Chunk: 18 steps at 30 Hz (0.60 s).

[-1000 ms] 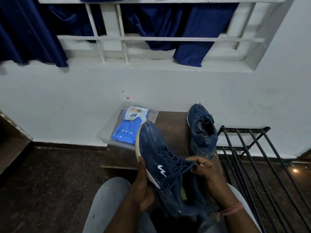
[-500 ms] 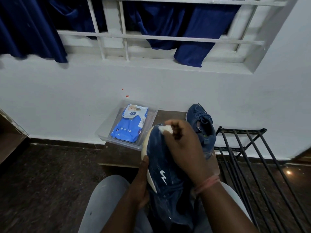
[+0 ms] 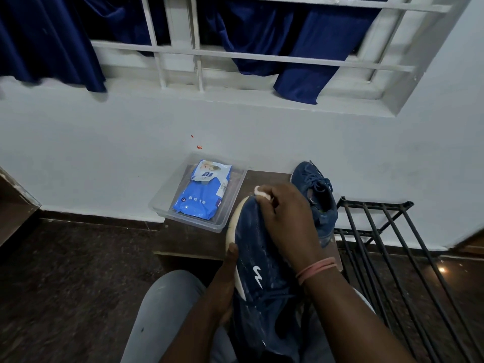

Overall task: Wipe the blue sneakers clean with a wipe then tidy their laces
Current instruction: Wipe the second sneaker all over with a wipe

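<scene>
I hold a blue sneaker (image 3: 258, 273) with a white logo over my lap, toe pointing away. My left hand (image 3: 226, 281) grips its white sole edge from the left. My right hand (image 3: 288, 221) lies over the toe and pinches a small white wipe (image 3: 260, 192) against the toe tip. The second blue sneaker (image 3: 318, 195) stands on the low wooden stool (image 3: 188, 239) behind, its laces loose on top.
A clear plastic tray (image 3: 230, 218) on the stool holds a blue pack of wipes (image 3: 201, 195). A black metal rack (image 3: 392, 247) stands to the right. A white wall and a barred window with blue curtains (image 3: 309, 53) rise behind. Dark floor lies at the left.
My right hand moved from the laces up to the toe with the wipe. Since half a second ago it has stayed at the toe tip. My left hand kept its grip on the sole.
</scene>
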### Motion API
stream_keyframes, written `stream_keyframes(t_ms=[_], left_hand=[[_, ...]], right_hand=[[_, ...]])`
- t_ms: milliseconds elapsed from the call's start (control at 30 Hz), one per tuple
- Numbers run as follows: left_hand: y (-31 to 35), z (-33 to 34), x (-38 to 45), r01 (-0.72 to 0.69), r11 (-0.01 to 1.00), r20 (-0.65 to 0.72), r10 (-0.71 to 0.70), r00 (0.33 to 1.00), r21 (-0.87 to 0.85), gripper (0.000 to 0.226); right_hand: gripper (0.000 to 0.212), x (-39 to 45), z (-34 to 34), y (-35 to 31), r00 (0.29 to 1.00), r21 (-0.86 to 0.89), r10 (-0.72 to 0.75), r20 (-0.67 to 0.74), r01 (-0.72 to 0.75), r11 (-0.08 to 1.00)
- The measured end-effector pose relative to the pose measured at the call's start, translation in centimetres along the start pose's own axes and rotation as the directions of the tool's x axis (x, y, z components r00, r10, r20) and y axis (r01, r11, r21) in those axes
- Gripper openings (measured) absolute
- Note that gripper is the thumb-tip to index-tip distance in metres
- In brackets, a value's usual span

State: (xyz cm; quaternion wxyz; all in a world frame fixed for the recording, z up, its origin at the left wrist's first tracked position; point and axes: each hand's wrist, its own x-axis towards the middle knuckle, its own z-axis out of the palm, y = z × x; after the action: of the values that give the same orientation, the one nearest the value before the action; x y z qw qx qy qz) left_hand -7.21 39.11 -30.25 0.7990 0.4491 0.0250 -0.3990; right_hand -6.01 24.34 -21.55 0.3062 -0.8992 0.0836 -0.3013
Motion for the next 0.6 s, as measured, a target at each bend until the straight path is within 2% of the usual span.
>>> stream_keyframes(t_ms=[67,133,233,300,367,400,467,533,600], left_hand=[[0.0,-0.1,-0.1,0.007,1.000,-0.021,-0.007,1.000,-0.017,0.084],[-0.1,-0.3,0.0,0.010,1.000,-0.038,-0.011,0.999,-0.029,0.081],[-0.2,0.3,0.0,0.016,0.999,0.058,-0.014,0.998,-0.028,0.098],[-0.2,0.6,-0.2,0.031,0.997,0.129,-0.022,0.991,-0.070,0.098],[-0.3,0.5,-0.2,0.045,0.997,0.113,-0.037,0.993,-0.065,0.096],[-0.3,0.4,-0.1,0.045,0.998,0.079,-0.041,0.996,-0.049,0.097],[-0.3,0.2,-0.1,0.037,0.999,0.026,-0.037,0.999,-0.015,0.099],[-0.3,0.3,-0.2,0.048,0.999,0.026,-0.047,0.999,-0.024,0.096],[-0.3,0.6,-0.4,0.051,0.998,0.056,-0.049,0.997,-0.035,0.100]], right_hand=[[0.010,0.0,-0.2,-0.1,1.000,0.016,0.005,0.020,-0.006,1.000],[0.013,-1.0,0.0,-0.9,0.995,-0.011,-0.070,0.069,0.071,0.997],[0.008,-2.0,0.4,-1.0,0.976,-0.022,-0.153,0.153,0.158,0.987],[0.010,-1.2,0.3,-0.1,0.993,-0.063,-0.093,0.068,0.097,0.993],[0.015,-0.2,-0.5,0.5,1.000,-0.062,-0.007,-0.002,0.007,0.998],[0.016,-0.2,-0.8,0.4,1.000,-0.047,-0.021,0.013,0.022,0.999],[0.014,-1.2,-0.4,-0.6,0.984,-0.039,-0.119,0.136,0.125,0.991],[0.014,-2.3,0.1,-0.8,0.962,-0.044,-0.171,0.213,0.184,0.982],[0.015,-1.5,-0.1,0.3,0.986,-0.066,-0.121,0.117,0.129,0.989]])
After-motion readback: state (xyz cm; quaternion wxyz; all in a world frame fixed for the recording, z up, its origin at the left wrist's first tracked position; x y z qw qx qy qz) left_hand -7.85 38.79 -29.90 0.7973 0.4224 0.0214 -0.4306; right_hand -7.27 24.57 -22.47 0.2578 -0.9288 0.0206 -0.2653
